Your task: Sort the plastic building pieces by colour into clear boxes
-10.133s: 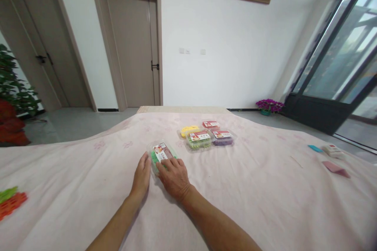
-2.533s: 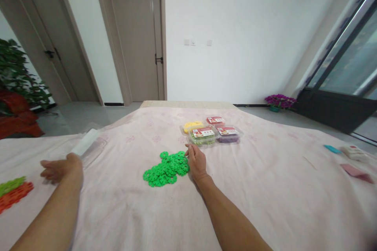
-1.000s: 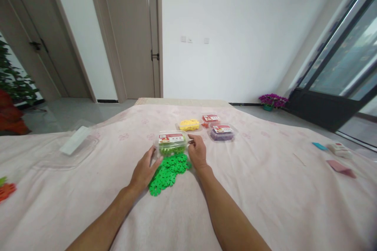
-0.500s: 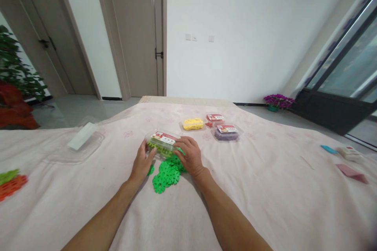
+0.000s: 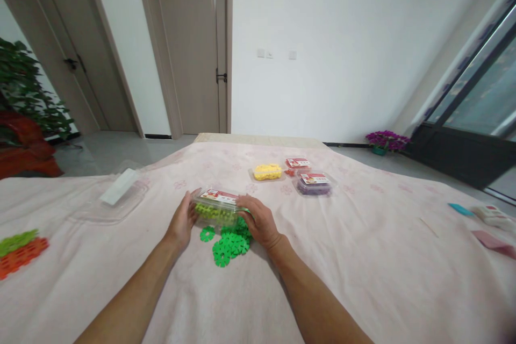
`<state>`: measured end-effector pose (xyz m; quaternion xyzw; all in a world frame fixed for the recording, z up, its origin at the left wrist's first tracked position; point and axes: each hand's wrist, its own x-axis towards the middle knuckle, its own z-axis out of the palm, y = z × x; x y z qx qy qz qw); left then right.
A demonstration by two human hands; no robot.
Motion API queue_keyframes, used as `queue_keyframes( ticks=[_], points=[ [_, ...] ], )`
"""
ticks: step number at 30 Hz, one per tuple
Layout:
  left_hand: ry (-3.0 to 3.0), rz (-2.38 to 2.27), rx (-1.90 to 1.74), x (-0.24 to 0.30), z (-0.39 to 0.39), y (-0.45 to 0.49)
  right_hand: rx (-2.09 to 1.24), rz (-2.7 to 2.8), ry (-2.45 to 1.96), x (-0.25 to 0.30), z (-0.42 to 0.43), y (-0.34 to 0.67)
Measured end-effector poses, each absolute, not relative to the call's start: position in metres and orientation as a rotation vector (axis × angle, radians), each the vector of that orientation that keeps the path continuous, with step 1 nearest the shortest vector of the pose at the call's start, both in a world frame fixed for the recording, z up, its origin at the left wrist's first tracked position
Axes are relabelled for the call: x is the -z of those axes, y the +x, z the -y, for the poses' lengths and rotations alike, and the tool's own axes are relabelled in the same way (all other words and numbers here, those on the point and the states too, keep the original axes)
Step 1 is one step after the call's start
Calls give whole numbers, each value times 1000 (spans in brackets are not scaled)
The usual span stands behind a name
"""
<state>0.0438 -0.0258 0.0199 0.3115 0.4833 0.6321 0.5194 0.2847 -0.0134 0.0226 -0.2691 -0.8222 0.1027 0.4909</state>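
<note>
A clear plastic box with a red and white label on its lid and light green pieces inside is between my hands. My left hand wraps round its left end. My right hand grips the right end, its fingers over the lid's edge. Several bright green snowflake discs lie heaped on the cloth just in front of the box, partly under my right hand. One of these discs lies slightly apart, below the box's left part.
Beyond my hands stand boxes of yellow pieces, red pieces and purple pieces. An open clear box with a white strip lies left. Orange pieces are at far left. A pink cloth lies right.
The labelled box has tilted so more of its front side shows, and it has shifted slightly left. My left thumb no longer lies across its front. The view has moved a little.
</note>
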Motion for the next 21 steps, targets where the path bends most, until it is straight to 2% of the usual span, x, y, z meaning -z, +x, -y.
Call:
queue_keyframes(
  ticks=[9, 14, 21],
  points=[
    [1009, -1090, -1350, -16, 27, 32, -187, 1867, -839, -23, -1, 299],
    [1085, -1059, -1481, -9, 23, 33, -273, 1801, -984, -11, -10, 300],
    [970, -929, -1524, -10, 24, 35, -368, 1764, -964, -9, -8, 293]
  ],
)
